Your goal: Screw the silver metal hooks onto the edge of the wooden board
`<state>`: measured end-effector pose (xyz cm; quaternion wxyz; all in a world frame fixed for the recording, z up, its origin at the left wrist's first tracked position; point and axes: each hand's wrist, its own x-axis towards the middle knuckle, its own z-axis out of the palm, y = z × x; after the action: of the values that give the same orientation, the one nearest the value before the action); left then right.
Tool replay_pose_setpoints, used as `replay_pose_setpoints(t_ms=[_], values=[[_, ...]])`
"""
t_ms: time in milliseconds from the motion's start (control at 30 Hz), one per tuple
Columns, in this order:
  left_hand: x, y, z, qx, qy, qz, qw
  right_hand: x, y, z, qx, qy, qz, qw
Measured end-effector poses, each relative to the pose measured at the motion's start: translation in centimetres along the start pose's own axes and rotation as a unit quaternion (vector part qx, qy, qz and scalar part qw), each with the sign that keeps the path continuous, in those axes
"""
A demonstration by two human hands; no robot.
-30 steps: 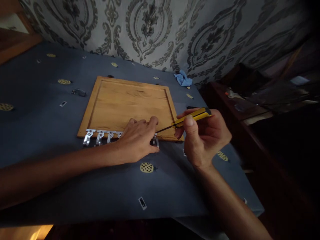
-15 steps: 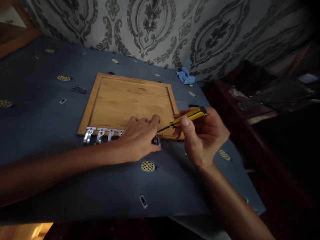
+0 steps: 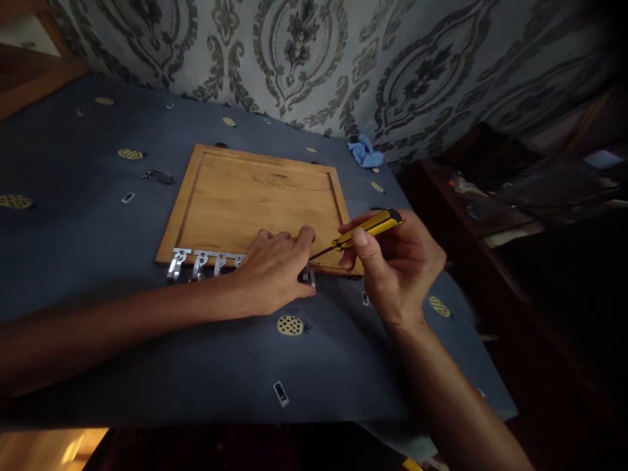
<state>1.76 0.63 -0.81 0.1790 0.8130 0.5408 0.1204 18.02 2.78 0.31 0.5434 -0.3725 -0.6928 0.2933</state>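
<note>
Right hand (image 3: 405, 271) grips a yellow-and-black screwdriver (image 3: 373, 226) slanting toward the left hand (image 3: 275, 268), which lies across the near edge of a wooden panel (image 3: 255, 203), silver fittings (image 3: 177, 263) lined up leftward.

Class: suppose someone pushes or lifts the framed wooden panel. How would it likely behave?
The framed wooden panel would probably be stiff, given its solid-looking raised border. Lying flat, it seems unlikely to roll. The metal fittings along its near edge may make that side heavier.

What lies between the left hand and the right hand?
In the head view, the slim dark metal shaft of the yellow-and-black screwdriver held in the right hand points toward the left hand over the framed brown wooden panel.
</note>
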Motion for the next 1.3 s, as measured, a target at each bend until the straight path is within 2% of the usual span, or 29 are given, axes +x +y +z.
replay_pose_setpoints(t_ms=[200,400,533,633,800,900,1033,1233,1300], values=[[0.0,0.0,-0.1,-0.004,-0.005,-0.006,1.000,-0.5,0.4,0.2,-0.007,0.031,0.001,0.999],[-0.1,0.0,-0.1,-0.012,0.002,-0.001,1.000,-0.9,0.6,0.3,-0.058,0.086,-0.042,0.994],[-0.1,0.0,0.0,-0.014,0.005,-0.004,1.000,-0.9,0.1,0.7,-0.052,0.091,-0.024,0.994],[-0.1,0.0,0.1,-0.023,0.007,-0.004,1.000,-0.5,-0.4,0.4,-0.019,0.060,0.001,0.998],[0.0,0.0,0.0,-0.016,0.006,-0.001,1.000,0.8,-1.1,-1.2,-0.024,-0.085,0.022,0.996],[0.0,0.0,-0.1,-0.016,-0.003,-0.004,1.000,1.2,-1.0,-1.8,-0.009,-0.111,0.021,0.994],[0.0,0.0,-0.3,-0.017,-0.009,-0.001,1.000,0.9,-0.5,-1.6,-0.023,-0.088,0.007,0.996],[0.0,-0.1,0.0,-0.017,0.008,0.006,1.000,0.0,0.1,-0.8,-0.152,0.009,-0.074,0.986],[-0.1,-0.1,0.1,-0.016,0.011,0.007,1.000,-0.2,0.4,-0.7,-0.174,0.022,-0.086,0.981]])
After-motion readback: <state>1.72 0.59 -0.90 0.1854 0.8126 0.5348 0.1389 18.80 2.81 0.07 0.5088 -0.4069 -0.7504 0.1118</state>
